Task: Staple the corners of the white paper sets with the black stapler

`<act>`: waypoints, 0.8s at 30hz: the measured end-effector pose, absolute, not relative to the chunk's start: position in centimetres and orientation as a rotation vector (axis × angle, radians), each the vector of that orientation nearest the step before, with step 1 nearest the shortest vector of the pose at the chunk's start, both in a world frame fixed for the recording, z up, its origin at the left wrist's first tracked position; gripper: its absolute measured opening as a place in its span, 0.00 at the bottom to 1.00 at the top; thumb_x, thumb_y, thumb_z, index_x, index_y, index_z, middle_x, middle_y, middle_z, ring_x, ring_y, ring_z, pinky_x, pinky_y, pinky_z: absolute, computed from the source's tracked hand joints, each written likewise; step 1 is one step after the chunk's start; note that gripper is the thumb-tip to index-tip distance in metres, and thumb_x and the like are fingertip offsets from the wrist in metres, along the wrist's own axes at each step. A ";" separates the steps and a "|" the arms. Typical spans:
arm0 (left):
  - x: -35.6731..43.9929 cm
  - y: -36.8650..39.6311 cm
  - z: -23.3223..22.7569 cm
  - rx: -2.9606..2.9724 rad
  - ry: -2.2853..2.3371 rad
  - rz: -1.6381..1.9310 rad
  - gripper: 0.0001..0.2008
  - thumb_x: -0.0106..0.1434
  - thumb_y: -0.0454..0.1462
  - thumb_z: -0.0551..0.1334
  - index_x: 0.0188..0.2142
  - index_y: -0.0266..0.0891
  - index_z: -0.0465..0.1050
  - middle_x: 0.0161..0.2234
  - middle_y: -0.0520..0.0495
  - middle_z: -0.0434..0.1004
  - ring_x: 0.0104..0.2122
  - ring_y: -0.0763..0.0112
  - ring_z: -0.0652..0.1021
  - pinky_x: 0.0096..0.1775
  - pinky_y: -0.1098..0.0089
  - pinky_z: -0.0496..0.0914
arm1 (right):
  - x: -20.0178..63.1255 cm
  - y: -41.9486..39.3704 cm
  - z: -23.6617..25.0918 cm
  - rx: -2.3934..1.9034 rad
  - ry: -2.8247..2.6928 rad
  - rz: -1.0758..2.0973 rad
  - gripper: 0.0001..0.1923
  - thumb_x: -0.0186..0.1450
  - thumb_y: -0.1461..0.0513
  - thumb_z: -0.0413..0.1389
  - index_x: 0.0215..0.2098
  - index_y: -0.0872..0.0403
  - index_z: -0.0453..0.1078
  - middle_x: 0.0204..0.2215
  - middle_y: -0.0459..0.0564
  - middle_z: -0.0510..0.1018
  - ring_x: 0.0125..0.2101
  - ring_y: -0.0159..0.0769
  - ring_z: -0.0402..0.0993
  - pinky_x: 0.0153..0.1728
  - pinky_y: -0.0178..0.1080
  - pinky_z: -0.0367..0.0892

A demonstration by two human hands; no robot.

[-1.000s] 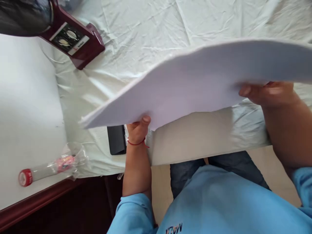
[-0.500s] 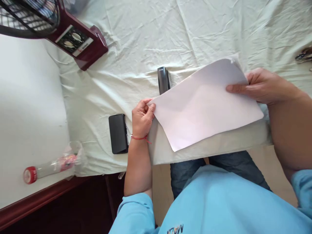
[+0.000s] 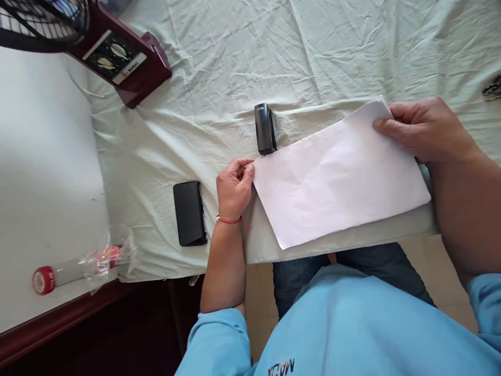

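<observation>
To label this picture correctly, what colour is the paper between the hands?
The paper is white, clearest in the head view.

A thin stack of plain white paper [image 3: 340, 181], its surface faintly creased, spreads nearly flat over the near edge of the counter [image 3: 395, 230], at three o'clock from the view's centre. It slants, long edges running from about eight toward two o'clock. It is held at its nine and one o'clock corners.
</observation>
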State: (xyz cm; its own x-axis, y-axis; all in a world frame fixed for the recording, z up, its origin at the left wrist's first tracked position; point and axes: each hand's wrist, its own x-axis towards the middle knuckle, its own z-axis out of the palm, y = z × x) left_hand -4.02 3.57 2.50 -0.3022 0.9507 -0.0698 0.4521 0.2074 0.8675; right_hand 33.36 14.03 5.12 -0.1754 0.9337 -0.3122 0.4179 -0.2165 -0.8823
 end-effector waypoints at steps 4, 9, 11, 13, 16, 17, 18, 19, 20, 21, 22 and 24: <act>-3.6 3.7 2.4 1.268 1.896 1.024 0.06 0.66 0.37 0.67 0.41 0.39 0.81 0.21 0.58 0.67 0.22 0.76 0.64 0.28 0.71 0.59 | 33.3 13.9 5.5 -1.701 -1.574 1.347 0.18 0.65 0.52 0.59 0.46 0.56 0.76 0.30 0.49 0.75 0.21 0.23 0.67 0.18 0.26 0.61; -3.6 3.5 1.7 1.305 1.853 1.132 0.10 0.67 0.37 0.68 0.47 0.40 0.80 0.21 0.60 0.66 0.22 0.77 0.64 0.29 0.71 0.59 | 32.9 13.8 6.3 -1.786 -1.500 1.314 0.17 0.65 0.54 0.59 0.47 0.56 0.76 0.31 0.49 0.76 0.20 0.23 0.67 0.18 0.26 0.61; -3.6 3.5 1.3 1.334 1.837 1.199 0.13 0.67 0.38 0.70 0.50 0.41 0.79 0.24 0.59 0.70 0.24 0.77 0.67 0.30 0.72 0.61 | 32.9 13.8 6.7 -1.821 -1.471 1.291 0.18 0.65 0.54 0.59 0.49 0.55 0.75 0.32 0.49 0.76 0.20 0.23 0.68 0.18 0.27 0.62; -3.4 3.4 1.0 1.378 1.803 1.259 0.17 0.67 0.40 0.72 0.55 0.43 0.79 0.26 0.57 0.74 0.26 0.76 0.70 0.33 0.72 0.65 | 32.9 13.7 7.2 -1.856 -1.446 1.272 0.18 0.65 0.54 0.60 0.50 0.55 0.75 0.32 0.50 0.77 0.20 0.22 0.68 0.19 0.26 0.62; -3.3 3.3 0.8 1.433 1.723 1.306 0.25 0.69 0.43 0.72 0.64 0.47 0.77 0.30 0.55 0.78 0.29 0.74 0.72 0.37 0.72 0.68 | 32.8 13.6 7.9 -1.890 -1.430 1.253 0.19 0.66 0.53 0.60 0.50 0.56 0.75 0.31 0.50 0.76 0.20 0.20 0.67 0.21 0.25 0.61; -3.3 3.3 0.8 1.445 1.707 1.304 0.25 0.70 0.45 0.72 0.65 0.48 0.77 0.32 0.54 0.80 0.29 0.73 0.72 0.37 0.71 0.69 | 32.8 13.5 8.1 -1.896 -1.438 1.248 0.19 0.66 0.53 0.60 0.50 0.57 0.75 0.31 0.50 0.76 0.20 0.20 0.67 0.22 0.25 0.60; -3.3 3.3 0.7 1.458 1.698 1.295 0.25 0.71 0.46 0.71 0.66 0.48 0.78 0.33 0.52 0.81 0.30 0.73 0.72 0.39 0.70 0.70 | 32.7 13.5 8.3 -1.900 -1.454 1.245 0.20 0.66 0.52 0.60 0.50 0.57 0.75 0.31 0.50 0.76 0.20 0.19 0.67 0.22 0.25 0.60; -3.4 3.3 0.7 1.481 1.693 1.290 0.24 0.72 0.47 0.70 0.65 0.48 0.79 0.35 0.51 0.83 0.31 0.72 0.73 0.41 0.69 0.72 | 32.7 13.4 8.4 -1.904 -1.469 1.240 0.20 0.66 0.52 0.59 0.50 0.57 0.75 0.31 0.50 0.76 0.20 0.19 0.67 0.23 0.25 0.59; -3.5 3.3 0.6 1.514 1.687 1.288 0.23 0.73 0.49 0.69 0.64 0.48 0.81 0.37 0.50 0.84 0.32 0.71 0.74 0.43 0.68 0.73 | 32.7 13.4 8.6 -1.913 -1.479 1.236 0.20 0.66 0.51 0.59 0.50 0.56 0.75 0.31 0.50 0.76 0.20 0.18 0.66 0.23 0.25 0.59; -3.5 3.3 0.5 1.555 1.680 1.293 0.22 0.74 0.50 0.68 0.63 0.48 0.83 0.38 0.48 0.84 0.34 0.70 0.76 0.45 0.67 0.73 | 32.6 13.4 8.6 -1.927 -1.484 1.231 0.20 0.66 0.51 0.60 0.50 0.56 0.75 0.31 0.50 0.76 0.21 0.18 0.66 0.22 0.25 0.59; -3.6 3.3 0.4 1.598 1.672 1.303 0.22 0.75 0.51 0.67 0.62 0.47 0.84 0.39 0.48 0.84 0.35 0.70 0.77 0.47 0.66 0.74 | 32.7 13.4 8.6 -1.947 -1.480 1.226 0.20 0.66 0.51 0.60 0.49 0.56 0.75 0.31 0.50 0.76 0.20 0.18 0.66 0.22 0.25 0.59; -3.7 3.4 0.2 1.672 1.661 1.326 0.22 0.76 0.52 0.65 0.62 0.47 0.84 0.39 0.47 0.84 0.37 0.70 0.79 0.49 0.65 0.74 | 32.8 13.6 8.5 -1.990 -1.447 1.214 0.20 0.65 0.52 0.60 0.49 0.56 0.75 0.32 0.50 0.76 0.20 0.19 0.66 0.22 0.26 0.59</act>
